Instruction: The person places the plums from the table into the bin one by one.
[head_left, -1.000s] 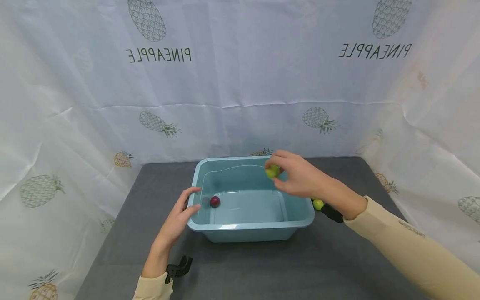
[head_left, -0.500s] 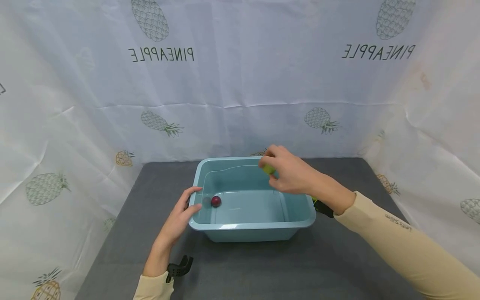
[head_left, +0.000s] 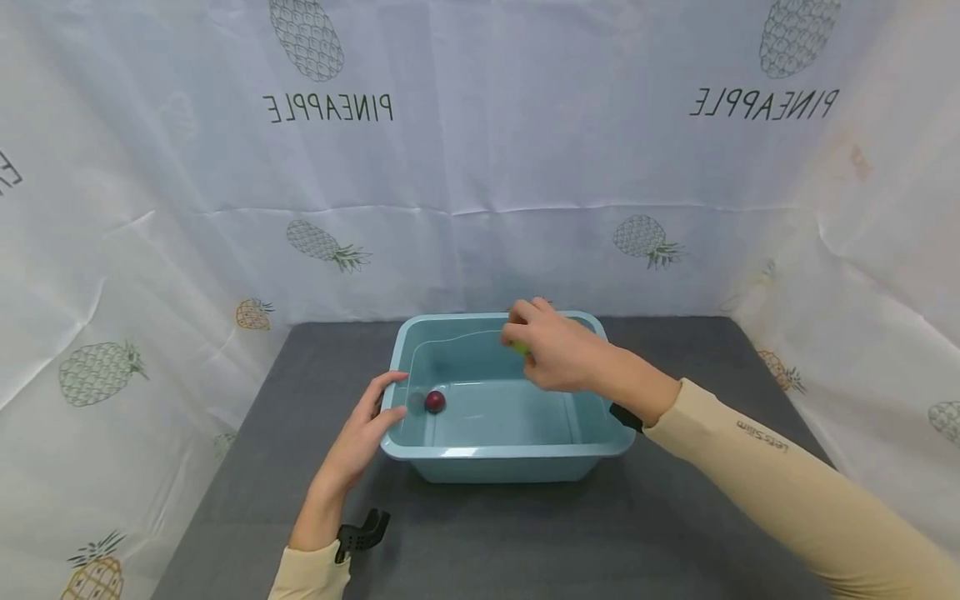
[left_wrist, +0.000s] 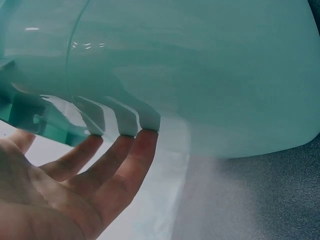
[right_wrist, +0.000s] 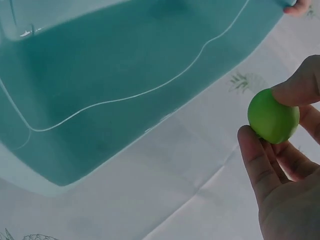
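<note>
A light blue plastic basin point(head_left: 510, 452) stands on the dark table. Its left rim is held by my left hand point(head_left: 360, 437), thumb over the edge; in the left wrist view, the fingertips point(left_wrist: 147, 137) press the glossy outer wall. Above the basin's back part, my right hand point(head_left: 558, 350) pinches a small round green fruit point(right_wrist: 272, 117) between thumb and fingers. The head view shows only a sliver of that fruit past the fingers. A small dark red round fruit point(head_left: 435, 402) lies inside the basin, near its left wall.
Dark grey cloth point(head_left: 525, 542) covers the tabletop. White curtains point(head_left: 480, 150) printed with pineapples close off the back and both sides. A thin pale line point(right_wrist: 125, 98) runs round the inner wall of the basin.
My right hand has moved left over the basin with the green fruit. Another green fruit beside the basin's right wall is now hidden behind my arm. The left hand keeps its hold.
</note>
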